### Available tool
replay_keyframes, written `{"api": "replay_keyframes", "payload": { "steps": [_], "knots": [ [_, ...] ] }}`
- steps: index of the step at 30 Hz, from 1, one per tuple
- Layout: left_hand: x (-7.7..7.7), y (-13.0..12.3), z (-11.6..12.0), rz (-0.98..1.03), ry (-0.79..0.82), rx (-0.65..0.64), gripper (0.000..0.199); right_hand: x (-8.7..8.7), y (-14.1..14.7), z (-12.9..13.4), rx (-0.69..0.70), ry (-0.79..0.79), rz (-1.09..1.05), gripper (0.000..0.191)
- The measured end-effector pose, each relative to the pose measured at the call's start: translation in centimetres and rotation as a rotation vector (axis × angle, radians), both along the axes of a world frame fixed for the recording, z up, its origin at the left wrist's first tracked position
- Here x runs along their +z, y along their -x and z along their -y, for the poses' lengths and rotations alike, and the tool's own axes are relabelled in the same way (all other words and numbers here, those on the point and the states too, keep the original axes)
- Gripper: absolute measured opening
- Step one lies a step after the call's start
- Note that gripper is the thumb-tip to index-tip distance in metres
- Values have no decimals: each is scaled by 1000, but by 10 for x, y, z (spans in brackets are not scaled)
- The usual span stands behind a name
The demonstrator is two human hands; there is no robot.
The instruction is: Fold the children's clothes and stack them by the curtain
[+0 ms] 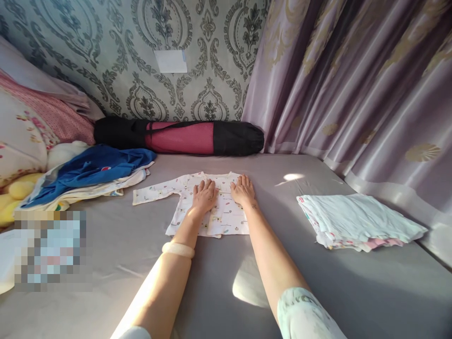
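Note:
A small white long-sleeved baby shirt (226, 214) with tiny coloured prints lies front up on the grey bed sheet. One sleeve (155, 191) stretches out to the left; the other does not show on the right side. My left hand (205, 195) rests flat on the upper chest of the shirt, fingers apart. Near the shoulder on the right, my right hand (243, 190) presses on the cloth with its fingers stretched out. Neither hand grips anything. A pale bangle (178, 250) circles my left forearm.
Folded clothes (360, 219) are stacked on the right near the curtain (318, 84). On the left lie a blue garment (92, 167) over other clothes, a yellow plush toy (24, 186) and a blurred item (56, 249). A black-and-red rolled bag (180, 137) lies along the wall.

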State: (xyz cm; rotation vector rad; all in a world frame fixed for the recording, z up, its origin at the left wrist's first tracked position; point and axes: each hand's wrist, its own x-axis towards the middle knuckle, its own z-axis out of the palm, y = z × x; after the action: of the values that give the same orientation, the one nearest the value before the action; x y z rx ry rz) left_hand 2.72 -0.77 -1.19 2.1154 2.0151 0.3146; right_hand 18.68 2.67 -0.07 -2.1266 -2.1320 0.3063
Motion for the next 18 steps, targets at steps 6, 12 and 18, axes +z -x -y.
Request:
{"api": "replay_keyframes", "payload": {
  "steps": [6, 12, 18],
  "knots": [
    [1, 5, -2, 82, 27, -10, 53, 1, -1, 1, 2, 14, -5, 67],
    [5, 27, -9, 266, -4, 39, 47, 16, 1, -13, 11, 115, 24, 68],
    [26, 56, -15, 261, -33, 31, 45, 8, 21, -15, 14, 20, -8, 75]
  ]
}}
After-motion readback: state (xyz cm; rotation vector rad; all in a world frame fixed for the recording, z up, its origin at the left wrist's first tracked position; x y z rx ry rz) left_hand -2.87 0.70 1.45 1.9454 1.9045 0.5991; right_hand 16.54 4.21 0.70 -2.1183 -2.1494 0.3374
